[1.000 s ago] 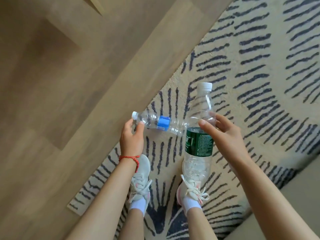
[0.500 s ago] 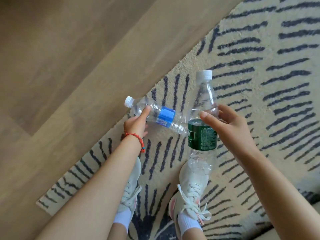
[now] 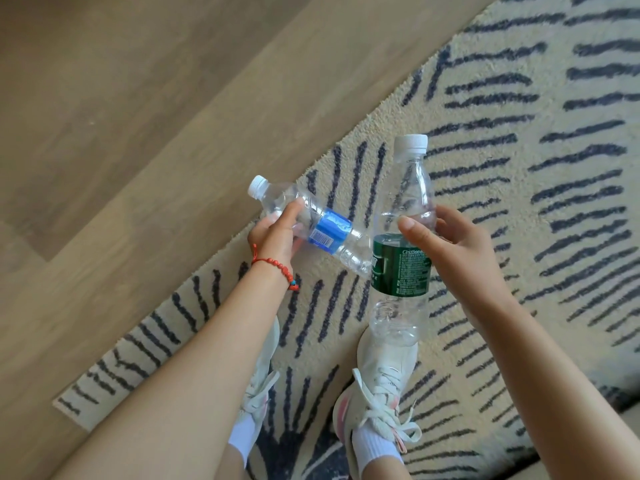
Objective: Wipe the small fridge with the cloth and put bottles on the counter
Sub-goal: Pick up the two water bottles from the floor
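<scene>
My left hand (image 3: 277,233), with a red bead bracelet at the wrist, grips a small clear bottle with a blue label (image 3: 330,231). That bottle lies nearly level, its white cap pointing up-left. A taller clear bottle with a dark green label (image 3: 400,268) stands upright in my right hand (image 3: 450,247), white cap on top. The small bottle's base touches or overlaps the tall one near its label. Neither fridge, cloth nor counter is in view.
I look straight down at my two white sneakers (image 3: 377,393) standing on a beige rug with dark dashed stripes (image 3: 519,168). The rug's edge runs diagonally; wooden floor (image 3: 138,133) fills the upper left.
The view has drifted, so the rug edge and floor sit differently in frame. Both bottles stay in my hands; the left hand holds the small bottle a little higher and more tilted.
</scene>
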Action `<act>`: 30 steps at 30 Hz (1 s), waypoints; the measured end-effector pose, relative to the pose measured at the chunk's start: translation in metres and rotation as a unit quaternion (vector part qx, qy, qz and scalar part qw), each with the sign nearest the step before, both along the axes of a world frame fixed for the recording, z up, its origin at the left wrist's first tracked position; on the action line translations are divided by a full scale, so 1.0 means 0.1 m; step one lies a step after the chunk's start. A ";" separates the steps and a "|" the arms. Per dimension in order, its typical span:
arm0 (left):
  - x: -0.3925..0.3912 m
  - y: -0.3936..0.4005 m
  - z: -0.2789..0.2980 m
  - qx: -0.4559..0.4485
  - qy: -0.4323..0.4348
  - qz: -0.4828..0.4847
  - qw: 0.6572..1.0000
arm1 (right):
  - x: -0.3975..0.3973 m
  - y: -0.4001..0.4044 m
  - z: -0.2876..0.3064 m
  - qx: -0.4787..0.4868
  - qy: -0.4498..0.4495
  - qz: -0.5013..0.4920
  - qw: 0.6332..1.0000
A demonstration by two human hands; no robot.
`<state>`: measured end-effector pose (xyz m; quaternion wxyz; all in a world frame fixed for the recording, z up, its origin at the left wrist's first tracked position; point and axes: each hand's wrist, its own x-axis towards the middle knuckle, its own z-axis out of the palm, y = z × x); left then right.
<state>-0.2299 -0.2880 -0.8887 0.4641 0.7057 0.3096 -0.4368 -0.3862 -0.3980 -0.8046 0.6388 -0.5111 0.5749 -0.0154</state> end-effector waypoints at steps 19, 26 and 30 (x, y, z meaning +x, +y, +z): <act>0.68 0.35 2.42 -0.156 0.015 -0.163 0.974 | 0.33 0.25 1.84 0.026 -0.026 0.009 0.999; 0.74 0.33 3.71 -0.189 0.005 -0.159 0.969 | 0.56 0.14 3.08 0.050 -0.040 0.047 0.997; 0.77 0.36 4.44 -0.198 -0.010 -0.157 0.967 | 0.72 0.08 3.89 0.043 -0.059 0.062 0.995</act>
